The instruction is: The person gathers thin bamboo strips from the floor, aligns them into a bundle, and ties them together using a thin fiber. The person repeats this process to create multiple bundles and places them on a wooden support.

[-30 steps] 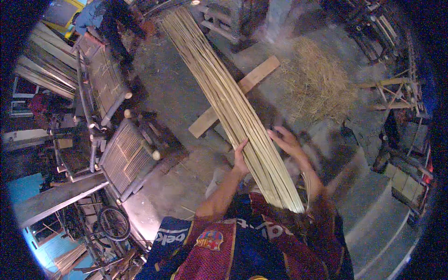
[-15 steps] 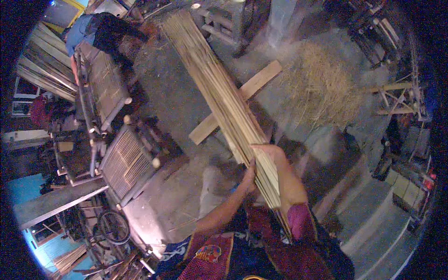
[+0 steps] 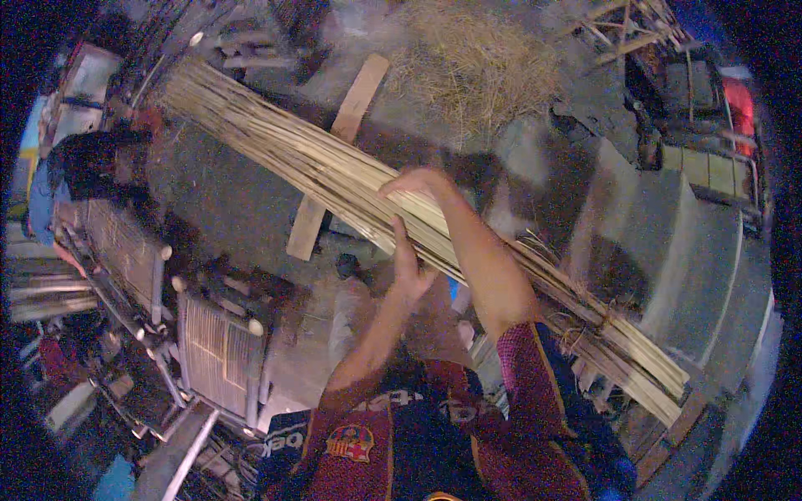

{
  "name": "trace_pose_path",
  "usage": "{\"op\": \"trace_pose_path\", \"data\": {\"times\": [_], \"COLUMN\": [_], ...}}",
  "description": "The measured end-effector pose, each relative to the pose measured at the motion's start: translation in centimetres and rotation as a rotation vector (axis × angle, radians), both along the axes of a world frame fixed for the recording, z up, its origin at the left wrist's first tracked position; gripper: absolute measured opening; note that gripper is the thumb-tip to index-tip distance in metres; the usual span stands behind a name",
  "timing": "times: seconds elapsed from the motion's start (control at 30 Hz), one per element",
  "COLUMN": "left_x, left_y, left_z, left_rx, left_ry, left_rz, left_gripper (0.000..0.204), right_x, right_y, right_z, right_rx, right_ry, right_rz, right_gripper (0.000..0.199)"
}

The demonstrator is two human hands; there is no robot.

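A long bundle of pale split bamboo strips (image 3: 292,154) slants from the far left toward my body, held by both hands near its closer end. My right hand (image 3: 428,185) reaches across the top, its fingers curled over the far side. My left hand (image 3: 408,265) grips the near side, with its thumb up against the strips and its other fingers partly hidden. Under the bundle a flat wooden board (image 3: 307,227) lies crosswise. Beyond my right forearm more strips (image 3: 622,346) extend to the lower right; whether they belong to the same bundle I cannot tell.
A heap of straw-like shavings (image 3: 476,71) lies at the far side. Bamboo furniture with a slatted panel (image 3: 219,355) stands at left. Another person (image 3: 96,163) bends over at far left. At right is a pale step edge (image 3: 710,275) near stacked blocks (image 3: 710,171).
My view has swung to the right, so the surroundings shift left. The bundle now lies at a flatter slant, with both hands still on it. More strips show at lower right.
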State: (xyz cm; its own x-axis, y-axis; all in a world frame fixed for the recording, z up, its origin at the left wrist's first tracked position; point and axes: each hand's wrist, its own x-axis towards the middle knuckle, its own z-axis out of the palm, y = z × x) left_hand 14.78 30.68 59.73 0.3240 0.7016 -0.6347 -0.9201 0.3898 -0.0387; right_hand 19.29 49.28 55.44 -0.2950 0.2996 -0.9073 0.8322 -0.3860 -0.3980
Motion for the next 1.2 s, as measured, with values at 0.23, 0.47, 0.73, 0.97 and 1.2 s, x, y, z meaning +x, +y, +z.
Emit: {"op": "trace_pose_path", "data": {"times": [0.23,0.47,0.73,0.97,1.2], "left_x": [-4.7,-11.8,-8.0,-11.6,-16.4], "left_y": [-7.4,-5.2,-4.1,3.5,7.9], "left_z": [-1.1,-6.7,-5.6,8.6,25.5], "left_rx": [0.244,0.222,0.118,0.311,0.627], "left_ry": [-0.228,-0.047,-0.1,0.003,0.109], "left_rz": [-0.484,0.206,0.087,0.201,0.275], "left_gripper": [0.101,0.095,0.08,0.071,0.067], "right_x": [6.2,14.0,15.4,15.2,11.1], "right_y": [-9.3,-20.7,-23.8,-21.3,-21.0], "right_z": [8.2,16.4,25.3,33.4,41.9], "right_rx": [0.242,0.066,0.137,0.5,0.847], "right_ry": [-0.028,0.259,-0.483,-0.393,-0.214], "right_rz": [0.218,-0.024,0.414,0.24,0.035], "right_gripper": [0.072,0.069,0.074,0.074,0.074]}}
